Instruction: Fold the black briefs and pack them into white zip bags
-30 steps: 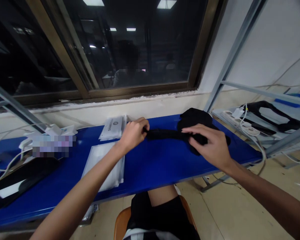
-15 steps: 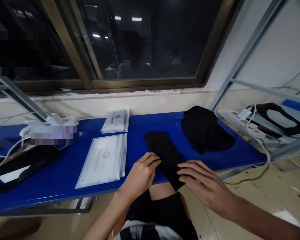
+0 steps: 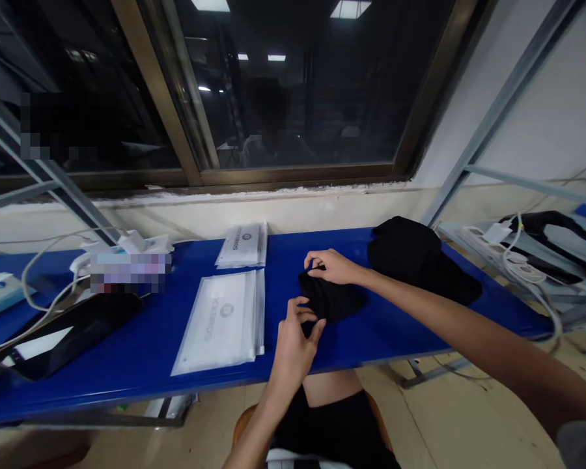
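A folded black cloth (image 3: 339, 303) lies on the blue table; what kind of garment or fabric it is cannot be made out. My left hand (image 3: 295, 335) pinches its near left edge between thumb and curled fingers. Reaching across the cloth, my right hand (image 3: 333, 267) grips the far left corner, fingers bent round the edge. Between the two hands the cloth's left end is bunched up. To the right sits a larger crumpled black cloth heap (image 3: 413, 260), touched by neither hand.
Left of my hands lie white zip bags (image 3: 219, 322), with a smaller stack of bags (image 3: 244, 244) behind. A dark phone-like slab (image 3: 68, 332), white cables and a power strip (image 3: 149, 246) fill the table's left part. Metal posts (image 3: 498, 124) flank the window (image 3: 303, 91).
The black cloth has been folded shorter and no longer hangs over the table's front edge. My right hand has moved from its near right end to its far left corner.
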Available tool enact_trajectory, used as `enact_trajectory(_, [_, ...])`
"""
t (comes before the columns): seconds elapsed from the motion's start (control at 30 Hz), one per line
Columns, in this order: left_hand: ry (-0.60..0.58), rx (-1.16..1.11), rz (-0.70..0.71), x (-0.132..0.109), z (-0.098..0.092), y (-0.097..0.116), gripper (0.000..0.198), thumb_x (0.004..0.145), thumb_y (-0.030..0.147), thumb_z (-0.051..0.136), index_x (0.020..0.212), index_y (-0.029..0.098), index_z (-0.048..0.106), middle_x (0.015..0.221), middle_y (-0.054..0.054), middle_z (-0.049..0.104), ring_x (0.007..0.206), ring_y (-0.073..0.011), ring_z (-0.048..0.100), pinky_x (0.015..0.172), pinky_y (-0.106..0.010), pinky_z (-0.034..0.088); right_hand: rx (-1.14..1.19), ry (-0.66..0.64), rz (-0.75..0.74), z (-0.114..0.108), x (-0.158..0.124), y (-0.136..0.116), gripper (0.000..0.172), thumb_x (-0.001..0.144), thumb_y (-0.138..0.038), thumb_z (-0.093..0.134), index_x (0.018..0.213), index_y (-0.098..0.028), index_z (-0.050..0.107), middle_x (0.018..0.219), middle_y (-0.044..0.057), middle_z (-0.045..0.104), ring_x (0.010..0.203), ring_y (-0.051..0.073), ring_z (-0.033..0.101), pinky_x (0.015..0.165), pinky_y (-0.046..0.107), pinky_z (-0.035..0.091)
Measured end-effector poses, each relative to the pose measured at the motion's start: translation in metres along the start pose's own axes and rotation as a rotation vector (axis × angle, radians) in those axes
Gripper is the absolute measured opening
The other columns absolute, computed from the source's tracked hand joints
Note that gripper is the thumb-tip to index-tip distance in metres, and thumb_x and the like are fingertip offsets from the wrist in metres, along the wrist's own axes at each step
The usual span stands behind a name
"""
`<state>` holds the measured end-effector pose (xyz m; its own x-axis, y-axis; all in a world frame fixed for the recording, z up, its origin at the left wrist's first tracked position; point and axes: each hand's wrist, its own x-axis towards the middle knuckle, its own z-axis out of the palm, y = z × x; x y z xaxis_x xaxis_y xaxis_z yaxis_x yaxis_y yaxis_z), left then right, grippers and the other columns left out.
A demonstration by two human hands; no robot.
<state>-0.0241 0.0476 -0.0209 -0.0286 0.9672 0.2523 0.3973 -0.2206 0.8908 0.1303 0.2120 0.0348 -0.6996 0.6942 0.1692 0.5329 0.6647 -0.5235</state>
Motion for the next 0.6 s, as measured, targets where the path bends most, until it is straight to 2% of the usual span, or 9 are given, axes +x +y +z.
enact_trajectory(0.17, [0.065,0.096,0.026,-0.002,-0.001,-0.001,0.031,0.09,0.028,0.066,0.118,0.02,0.054,0.096,-0.009,0.072,0.096,-0.0262,0.073,0.084,-0.041,0.057,-0.022,0.058,0.002,0.024,-0.009,0.013,0.012,0.095,-0.023,0.062,0.107,-0.019,0.059,0.082,-0.002,0.07,0.073,0.014,0.064,0.071,0.024,0.042])
enact_trajectory(0.33, [0.086,0.192,0.008,-0.001,-0.003,-0.001,0.025,0.097,0.027,0.056,0.12,0.019,0.064,0.092,-0.009,0.073,0.093,-0.0281,0.072,0.082,-0.044,0.058,-0.182,0.158,0.007,0.036,-0.018,0.006,0.009,0.098,-0.02,0.057,0.104,-0.02,0.064,0.1,0.005,0.067,0.096,0.02,0.06,0.08,0.03,0.043])
enact_trajectory(0.5, [0.186,0.34,0.15,-0.003,0.004,0.005,0.03,0.101,0.023,0.047,0.117,0.019,0.072,0.101,-0.013,0.07,0.101,-0.0298,0.065,0.086,-0.049,0.059,-0.345,0.238,-0.013,0.033,-0.025,-0.011,0.022,0.101,-0.025,0.056,0.092,-0.016,0.074,0.111,0.015,0.062,0.11,0.029,0.051,0.093,0.042,0.043])
enact_trajectory(0.6, [0.268,0.402,0.184,-0.005,0.009,0.006,0.03,0.1,0.025,0.051,0.117,0.015,0.073,0.103,-0.014,0.06,0.11,-0.0309,0.059,0.097,-0.053,0.055,-0.448,0.281,-0.126,0.027,-0.033,-0.023,0.028,0.102,-0.019,0.051,0.093,-0.014,0.077,0.116,0.017,0.063,0.114,0.029,0.052,0.095,0.044,0.047])
